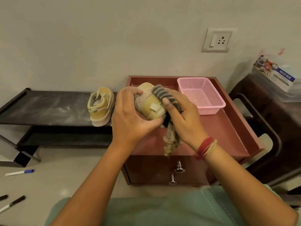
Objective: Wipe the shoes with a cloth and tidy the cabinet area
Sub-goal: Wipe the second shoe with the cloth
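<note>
While the left hand (130, 118) curls round a small tan shoe (149, 106), fingers over its top and thumb under its near end, the right hand (184, 116) grasps a cloth (162, 95) and presses it with the thumb against the shoe's right side. The shoe looks like suede, rounded at the toe, with a pale fastening strap across the upper and a light sole edge. The cloth is knitted, grey-striped where it lies over the shoe, and its frayed beige tail hangs below the right palm.

Both are held over the left half of the cabinet (228, 132), a red-brown box whose smooth top has a raised lip on three sides. A pink perforated plastic basket (210, 103) sits in the back right corner, just beside the right hand; the near part of the top lies bare. Two shiny metal knobs (179, 168) stick out from the front.

Left of the cabinet, the second shoe (101, 106) stands upright on a dusty black rack (48, 108), near its right end.

Whether the held shoe touches the cabinet top cannot be told; the hands hide its underside.
</note>
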